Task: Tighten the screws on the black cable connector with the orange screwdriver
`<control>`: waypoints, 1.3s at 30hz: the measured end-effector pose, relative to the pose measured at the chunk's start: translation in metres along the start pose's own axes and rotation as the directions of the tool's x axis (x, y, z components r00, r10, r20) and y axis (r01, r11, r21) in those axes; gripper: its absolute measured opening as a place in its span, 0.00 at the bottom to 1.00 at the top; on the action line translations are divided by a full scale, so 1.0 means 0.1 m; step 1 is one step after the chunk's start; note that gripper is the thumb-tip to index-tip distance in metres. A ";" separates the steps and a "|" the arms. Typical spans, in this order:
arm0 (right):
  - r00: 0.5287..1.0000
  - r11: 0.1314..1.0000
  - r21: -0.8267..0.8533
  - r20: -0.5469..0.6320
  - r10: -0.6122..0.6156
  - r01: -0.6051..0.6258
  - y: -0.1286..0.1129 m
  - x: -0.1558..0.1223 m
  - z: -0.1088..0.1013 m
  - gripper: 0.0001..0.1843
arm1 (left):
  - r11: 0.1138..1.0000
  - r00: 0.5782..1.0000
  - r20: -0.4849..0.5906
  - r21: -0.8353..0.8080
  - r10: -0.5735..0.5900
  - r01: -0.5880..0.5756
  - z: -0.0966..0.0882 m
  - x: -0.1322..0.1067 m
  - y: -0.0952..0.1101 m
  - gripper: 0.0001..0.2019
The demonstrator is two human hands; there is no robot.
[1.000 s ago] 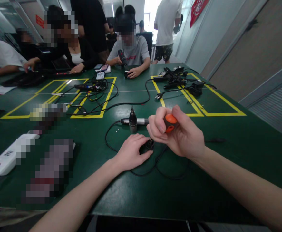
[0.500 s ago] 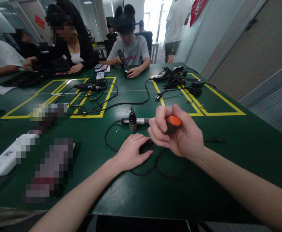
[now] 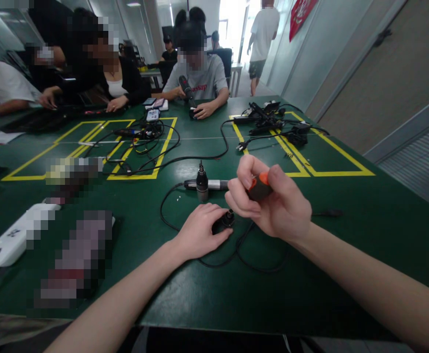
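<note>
My right hand [image 3: 273, 203] is closed around an orange-and-dark handle [image 3: 260, 190], thumb on one side and curled fingers on the other, raised over the green table [image 3: 185, 304] just right of my left hand [image 3: 201, 231]. The handle looks foreshortened, its long axis perhaps slanting from upper right to lower left, but my fingers cover its lower end, so I cannot tell exactly where it points. With my left hand I pinch a small black part [image 3: 228, 219] between thumb and fingers, low at the table; its narrow tip points up. Farther off stands a black-and-grey cylinder [image 3: 201, 187], long axis upright, thin tip upward. Just behind it lies a black-and-silver tool [image 3: 217, 185], its long axis running left to right, the right end reaching behind my right fingers. A black cable [image 3: 260, 269] loops on the near side, below my right hand.
</note>
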State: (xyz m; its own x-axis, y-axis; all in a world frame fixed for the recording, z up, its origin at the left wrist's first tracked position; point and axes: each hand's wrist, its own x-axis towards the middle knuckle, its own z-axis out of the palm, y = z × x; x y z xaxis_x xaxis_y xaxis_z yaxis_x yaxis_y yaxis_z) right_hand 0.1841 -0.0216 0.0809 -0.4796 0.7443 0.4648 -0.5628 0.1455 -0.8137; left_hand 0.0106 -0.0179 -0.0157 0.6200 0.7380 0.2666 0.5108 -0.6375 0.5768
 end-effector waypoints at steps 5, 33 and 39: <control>0.998 0.997 -0.064 -0.054 0.029 -0.032 -0.01 0.03 0.00 0.27 | 1.000 1.000 -0.014 -0.013 0.002 -0.002 0.01 0.00 -0.01 0.12; 0.999 0.999 0.004 0.015 0.051 -0.051 -0.02 0.00 0.03 0.28 | 1.000 1.000 -0.005 -0.015 -0.008 0.008 0.01 0.00 -0.01 0.10; 1.000 1.000 0.009 0.005 0.011 -0.011 0.00 -0.02 0.01 0.21 | 1.000 1.000 0.009 -0.017 -0.005 0.005 -0.01 0.01 0.01 0.12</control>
State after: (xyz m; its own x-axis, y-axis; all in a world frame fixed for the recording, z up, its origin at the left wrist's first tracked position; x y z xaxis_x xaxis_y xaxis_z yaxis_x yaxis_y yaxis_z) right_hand 0.1842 -0.0239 0.0801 -0.4894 0.7423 0.4577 -0.5635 0.1313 -0.8156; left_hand 0.0106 -0.0174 -0.0141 0.6231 0.7388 0.2568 0.5033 -0.6300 0.5914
